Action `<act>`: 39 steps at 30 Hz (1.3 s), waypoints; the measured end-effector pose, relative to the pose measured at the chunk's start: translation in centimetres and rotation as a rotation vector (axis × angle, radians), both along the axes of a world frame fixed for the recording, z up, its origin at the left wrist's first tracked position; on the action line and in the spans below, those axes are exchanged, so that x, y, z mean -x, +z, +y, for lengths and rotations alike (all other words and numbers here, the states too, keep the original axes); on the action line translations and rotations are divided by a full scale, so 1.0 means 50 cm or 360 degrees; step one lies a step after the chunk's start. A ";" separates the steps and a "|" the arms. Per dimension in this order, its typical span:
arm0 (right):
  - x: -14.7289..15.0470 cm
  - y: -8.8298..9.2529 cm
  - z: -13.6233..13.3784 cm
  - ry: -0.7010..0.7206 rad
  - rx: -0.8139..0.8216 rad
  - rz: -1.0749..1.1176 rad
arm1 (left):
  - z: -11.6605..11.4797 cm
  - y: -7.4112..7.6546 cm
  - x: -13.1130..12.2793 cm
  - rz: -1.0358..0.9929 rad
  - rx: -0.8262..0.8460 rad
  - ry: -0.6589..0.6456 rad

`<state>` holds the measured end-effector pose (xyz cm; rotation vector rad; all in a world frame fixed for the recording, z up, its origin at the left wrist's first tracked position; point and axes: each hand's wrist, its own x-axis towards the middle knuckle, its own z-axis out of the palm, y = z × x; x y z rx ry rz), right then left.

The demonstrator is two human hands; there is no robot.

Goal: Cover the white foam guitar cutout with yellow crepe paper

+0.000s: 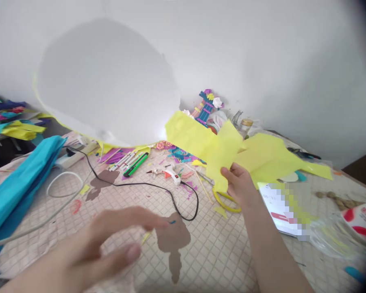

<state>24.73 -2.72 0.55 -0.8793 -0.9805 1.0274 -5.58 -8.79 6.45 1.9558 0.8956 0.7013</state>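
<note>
My right hand (240, 185) pinches a sheet of yellow paper (207, 142) and holds it up over the middle of the table. More yellow paper (271, 156) lies on the table just behind that hand. My left hand (110, 240) hovers low at the front, blurred, fingers stretched out to the right with nothing in them. A white glue gun (171, 174) lies beyond it, its black cord (183, 211) looping toward my left fingertips. Yellow-handled scissors (224, 201) lie under my right hand.
A large white round sheet (106, 81) leans on the wall at the back. Blue crepe paper (18, 183) lies at the left edge. Pens and a green cutter (134, 162), paper scraps, a paper-flower craft (205, 108), jars (245, 124) and a plastic bag (350, 228) crowd the checked tablecloth.
</note>
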 end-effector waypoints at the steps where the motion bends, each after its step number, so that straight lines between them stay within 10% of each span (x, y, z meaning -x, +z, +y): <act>1: 0.015 -0.006 0.002 -0.0069 -0.0039 0.0041 | 0.024 -0.005 -0.016 0.0002 0.0076 -0.0084; 11: 0.149 -0.071 -0.007 -0.0576 -0.0089 0.0223 | 0.138 -0.131 -0.258 -0.0836 0.0519 0.0184; 25: 0.158 -0.093 0.008 -0.0438 0.0065 0.0509 | 0.204 -0.166 -0.268 -0.0725 0.0692 0.0243; 39: 0.072 -0.083 -0.011 -0.0487 0.0233 -0.0456 | 0.238 -0.190 -0.306 -0.0811 0.0971 0.0143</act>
